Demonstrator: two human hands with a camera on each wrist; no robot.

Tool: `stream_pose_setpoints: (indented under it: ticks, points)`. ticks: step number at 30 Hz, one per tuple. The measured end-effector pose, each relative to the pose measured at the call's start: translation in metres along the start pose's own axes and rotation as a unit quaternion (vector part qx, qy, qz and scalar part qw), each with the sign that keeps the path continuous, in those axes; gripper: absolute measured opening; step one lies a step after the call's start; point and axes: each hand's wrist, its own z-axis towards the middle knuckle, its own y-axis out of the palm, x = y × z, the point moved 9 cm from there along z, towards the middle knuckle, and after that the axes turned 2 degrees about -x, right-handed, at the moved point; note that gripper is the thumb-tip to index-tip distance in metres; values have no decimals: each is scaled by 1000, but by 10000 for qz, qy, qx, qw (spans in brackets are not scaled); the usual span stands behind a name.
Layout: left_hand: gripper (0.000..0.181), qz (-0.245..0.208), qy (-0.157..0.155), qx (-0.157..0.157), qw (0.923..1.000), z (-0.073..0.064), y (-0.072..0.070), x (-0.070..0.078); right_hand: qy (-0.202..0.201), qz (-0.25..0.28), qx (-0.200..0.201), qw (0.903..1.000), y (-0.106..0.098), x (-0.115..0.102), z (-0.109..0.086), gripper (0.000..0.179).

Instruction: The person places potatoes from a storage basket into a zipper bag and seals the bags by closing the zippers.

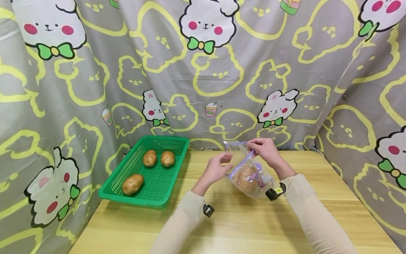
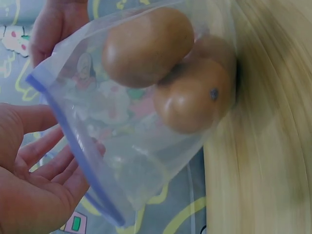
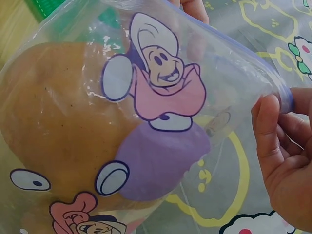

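Note:
A clear zip bag (image 1: 252,176) with a purple zip edge and cartoon prints stands on the table, its mouth spread and tilted toward the left. Brown potatoes (image 2: 148,46) lie at its bottom; two show plainly, with part of another behind them. My right hand (image 1: 266,151) pinches the zip edge at an upper corner between thumb and fingers. At the other side of the mouth is my left hand (image 1: 217,168), fingers spread and relaxed. In the left wrist view its fingertips (image 2: 100,146) show through the plastic, just past the purple edge.
To the left, a green plastic basket (image 1: 169,192) holds three potatoes (image 1: 133,184). The wooden table (image 1: 222,229) reaches back to a grey patterned curtain (image 1: 222,106), which also hangs along both sides.

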Motion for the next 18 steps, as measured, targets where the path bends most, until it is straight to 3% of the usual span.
stream_pose_setpoints:
  ticks: [9, 18]
  points:
    - [33, -218, -134, 152, 9996, -20, -32, -13, 29, -8, 106, 9999, -3, 2, -1, 29]
    - [37, -186, -100, 496, 9985, -57, -85, -25, -67, 196, 104, 9997, -5, 3, -3, 29]
